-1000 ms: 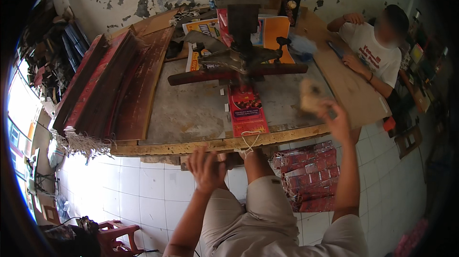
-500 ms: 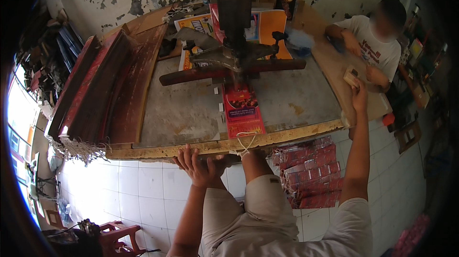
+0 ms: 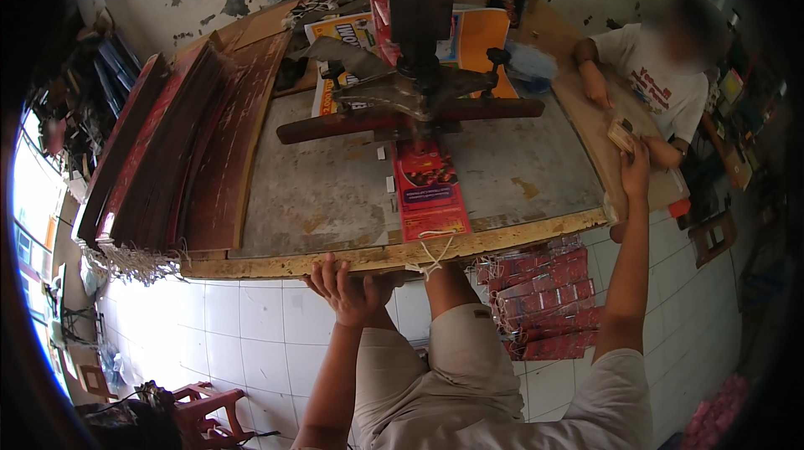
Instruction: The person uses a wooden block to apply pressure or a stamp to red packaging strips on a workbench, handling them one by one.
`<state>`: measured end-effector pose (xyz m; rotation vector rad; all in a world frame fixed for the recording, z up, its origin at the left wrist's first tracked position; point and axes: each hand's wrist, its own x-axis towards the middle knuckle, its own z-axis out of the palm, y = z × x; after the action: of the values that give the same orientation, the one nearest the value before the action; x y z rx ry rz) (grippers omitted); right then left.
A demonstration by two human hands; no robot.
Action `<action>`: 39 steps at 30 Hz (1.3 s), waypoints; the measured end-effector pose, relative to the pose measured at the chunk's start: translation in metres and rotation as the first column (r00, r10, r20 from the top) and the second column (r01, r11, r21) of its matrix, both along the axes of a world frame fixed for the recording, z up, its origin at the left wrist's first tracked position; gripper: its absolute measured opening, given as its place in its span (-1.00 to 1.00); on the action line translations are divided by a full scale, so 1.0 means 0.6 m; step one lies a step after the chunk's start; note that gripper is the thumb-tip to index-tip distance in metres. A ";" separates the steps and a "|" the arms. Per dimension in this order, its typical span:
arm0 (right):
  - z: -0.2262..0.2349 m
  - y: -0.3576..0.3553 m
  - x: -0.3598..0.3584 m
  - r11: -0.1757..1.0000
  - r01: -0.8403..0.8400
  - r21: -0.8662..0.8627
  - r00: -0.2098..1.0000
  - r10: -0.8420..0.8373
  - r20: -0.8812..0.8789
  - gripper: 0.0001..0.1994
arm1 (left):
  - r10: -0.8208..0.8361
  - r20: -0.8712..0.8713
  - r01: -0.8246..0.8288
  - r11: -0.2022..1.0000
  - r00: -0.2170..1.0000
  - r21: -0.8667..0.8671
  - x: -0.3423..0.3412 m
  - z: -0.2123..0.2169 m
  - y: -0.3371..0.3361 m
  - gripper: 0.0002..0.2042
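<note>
At the table's worn front edge rests my left hand (image 3: 345, 287), its fingers spread and pointing up against the edge. Out to the right, my right hand (image 3: 636, 172) closes its fingers on a small tan block with a dark middle (image 3: 621, 134). Between the hands, a red and purple printed calendar strip (image 3: 431, 190) lies on the grey metal bed (image 3: 327, 190). Its white cord (image 3: 433, 256) hangs over the front edge. The strip's far end goes under the dark crossbar of a press (image 3: 410, 115).
Stacks of red strips (image 3: 159, 157) with corded ends stand at the left. Bundled red strips (image 3: 544, 303) lie on the tiled floor. A co-worker (image 3: 662, 82) sits at the right with a hand near the block. A red stool (image 3: 213, 408) is at lower left.
The view has shifted slightly. The co-worker's hands have moved, one coming lower toward the table. My two hands hold nearly the same places.
</note>
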<state>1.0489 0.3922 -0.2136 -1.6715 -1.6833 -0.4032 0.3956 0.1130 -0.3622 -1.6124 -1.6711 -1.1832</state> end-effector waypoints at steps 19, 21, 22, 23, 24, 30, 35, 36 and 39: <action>0.050 -0.319 -0.651 0.614 -0.728 -0.305 0.636 0.771 0.032 -0.30 | -0.047 0.039 0.050 0.995 0.998 -0.082 -0.004 0.025 -0.007 -0.39; 0.043 -0.313 -0.649 0.628 -0.724 -0.286 0.645 0.763 0.043 -0.31 | -0.069 0.062 0.074 0.994 0.996 -0.082 0.003 0.028 -0.007 -0.39; 0.039 -0.306 -0.649 0.624 -0.734 -0.269 0.641 0.767 0.030 -0.32 | -0.081 0.073 0.087 0.993 0.994 -0.082 0.006 0.031 -0.006 -0.39; 0.037 -0.305 -0.649 0.616 -0.745 -0.256 0.634 0.773 0.014 -0.33 | -0.084 0.092 0.090 0.994 0.992 -0.062 0.009 0.033 -0.008 -0.38; 0.036 -0.304 -0.649 0.614 -0.747 -0.255 0.632 0.775 0.014 -0.37 | -0.088 0.111 0.093 0.995 0.990 -0.041 0.012 0.035 -0.007 -0.36; 0.042 -0.300 -0.616 0.619 -0.735 -0.276 0.629 0.775 0.062 -0.55 | -0.102 0.127 0.105 0.994 0.987 -0.013 0.016 0.044 -0.008 -0.34; 0.028 -0.314 -0.425 0.764 -0.641 -0.076 0.750 0.644 0.151 -0.54 | -0.101 0.105 0.108 0.993 0.989 -0.055 0.008 0.047 -0.014 -0.37; 0.021 -0.325 -0.371 0.803 -0.596 -0.021 0.789 0.590 0.172 -0.54 | -0.098 0.113 0.106 0.992 0.989 -0.067 0.010 0.049 -0.016 -0.38; 0.009 -0.400 -0.231 0.875 -0.457 0.161 0.884 0.467 -0.030 -0.59 | -0.092 0.137 0.105 0.991 0.986 -0.085 0.016 0.051 -0.017 -0.37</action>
<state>0.9106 0.1524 -0.2082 -1.1095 -1.8806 -0.2279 0.4054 0.1030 -0.3314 -1.7233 -1.7698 -1.3054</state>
